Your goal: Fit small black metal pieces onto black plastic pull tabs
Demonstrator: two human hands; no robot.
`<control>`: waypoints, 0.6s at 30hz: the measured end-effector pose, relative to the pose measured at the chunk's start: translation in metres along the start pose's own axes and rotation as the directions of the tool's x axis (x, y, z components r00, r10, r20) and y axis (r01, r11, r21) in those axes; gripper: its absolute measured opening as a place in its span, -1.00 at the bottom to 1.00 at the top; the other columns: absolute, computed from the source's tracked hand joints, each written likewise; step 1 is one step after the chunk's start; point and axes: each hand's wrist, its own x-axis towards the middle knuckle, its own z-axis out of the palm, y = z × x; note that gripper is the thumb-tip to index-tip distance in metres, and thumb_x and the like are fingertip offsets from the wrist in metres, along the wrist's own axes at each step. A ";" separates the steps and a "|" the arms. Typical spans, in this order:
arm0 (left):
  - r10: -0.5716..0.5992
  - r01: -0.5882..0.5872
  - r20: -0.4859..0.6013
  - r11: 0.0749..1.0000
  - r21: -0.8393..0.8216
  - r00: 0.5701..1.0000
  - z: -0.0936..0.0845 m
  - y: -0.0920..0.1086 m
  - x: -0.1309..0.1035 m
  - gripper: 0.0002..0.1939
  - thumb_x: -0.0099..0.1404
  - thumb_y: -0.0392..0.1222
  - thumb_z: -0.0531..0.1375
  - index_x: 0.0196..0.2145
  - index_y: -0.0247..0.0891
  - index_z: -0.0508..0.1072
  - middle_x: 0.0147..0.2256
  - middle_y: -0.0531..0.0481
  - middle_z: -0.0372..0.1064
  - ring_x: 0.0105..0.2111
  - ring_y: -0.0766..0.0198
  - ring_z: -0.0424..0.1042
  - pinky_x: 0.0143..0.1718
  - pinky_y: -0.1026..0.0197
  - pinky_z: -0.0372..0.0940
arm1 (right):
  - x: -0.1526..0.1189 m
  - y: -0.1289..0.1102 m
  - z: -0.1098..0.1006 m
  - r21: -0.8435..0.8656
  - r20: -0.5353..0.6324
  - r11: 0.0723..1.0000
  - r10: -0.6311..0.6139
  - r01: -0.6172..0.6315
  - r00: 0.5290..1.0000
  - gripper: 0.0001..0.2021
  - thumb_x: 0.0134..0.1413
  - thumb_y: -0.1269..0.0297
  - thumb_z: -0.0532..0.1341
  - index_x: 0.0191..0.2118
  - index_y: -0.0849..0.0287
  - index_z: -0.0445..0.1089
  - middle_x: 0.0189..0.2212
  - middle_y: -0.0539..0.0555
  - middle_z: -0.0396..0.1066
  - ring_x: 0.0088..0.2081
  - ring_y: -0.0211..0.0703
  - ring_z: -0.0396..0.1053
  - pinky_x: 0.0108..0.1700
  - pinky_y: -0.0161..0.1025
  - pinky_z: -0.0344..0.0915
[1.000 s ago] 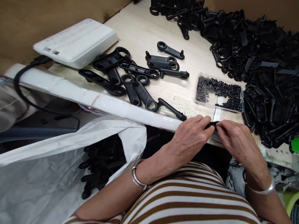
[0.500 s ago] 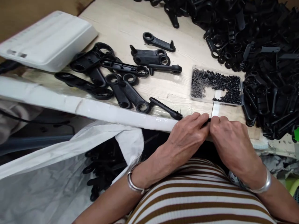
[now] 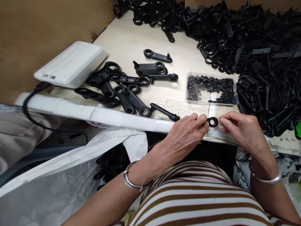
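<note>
The left hand pinches a black part at the near worktop edge, its ring end showing between both hands. The right hand sits just beside the ring, fingers curled narrow, fingertips close to it; whether they touch I cannot tell. A clear tray of small black bits lies just behind, a heap of black parts to the right
</note>
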 end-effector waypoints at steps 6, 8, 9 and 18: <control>-0.038 0.036 -0.065 0.999 -0.032 0.997 0.003 -0.001 -0.002 -0.67 0.33 -0.54 -0.06 -0.15 -0.32 0.42 -0.16 -0.11 0.36 -0.31 0.23 0.30 -0.29 0.23 0.30 | -0.025 0.026 0.019 0.505 0.035 0.812 0.318 -0.292 0.947 -0.57 0.15 0.02 0.20 0.00 0.25 0.43 -0.42 0.09 0.54 -0.46 -0.19 0.49 -0.40 -0.25 0.46; -0.074 0.069 -0.097 0.996 -0.058 0.992 0.005 0.001 -0.002 -0.62 0.30 -0.57 -0.10 -0.16 -0.31 0.43 -0.17 -0.11 0.37 -0.29 0.23 0.32 -0.26 0.23 0.32 | -0.027 0.029 0.026 0.600 0.041 0.748 0.325 -0.283 0.945 -0.49 0.13 -0.01 0.23 0.08 0.26 0.38 -0.34 0.14 0.56 -0.38 -0.14 0.53 -0.35 -0.21 0.51; -0.096 0.087 -0.112 0.993 -0.080 0.989 0.007 0.001 -0.002 -0.60 0.28 -0.58 -0.10 -0.16 -0.30 0.43 -0.17 -0.11 0.37 -0.27 0.23 0.33 -0.24 0.23 0.34 | -0.026 0.028 0.029 0.638 0.039 0.719 0.327 -0.275 0.944 -0.47 0.12 -0.02 0.24 0.10 0.26 0.37 -0.33 0.15 0.56 -0.35 -0.12 0.54 -0.34 -0.20 0.52; -0.161 0.086 -0.274 0.960 -0.266 0.948 0.019 0.007 -0.002 -0.52 0.23 -0.62 -0.06 -0.04 -0.26 0.40 -0.13 -0.09 0.35 -0.17 0.27 0.37 -0.15 0.23 0.36 | -0.011 0.012 0.037 0.933 0.113 0.293 0.318 -0.211 0.941 -0.46 -0.10 0.11 0.43 0.02 0.18 0.41 -0.24 0.09 0.57 -0.27 -0.12 0.56 -0.13 -0.10 0.54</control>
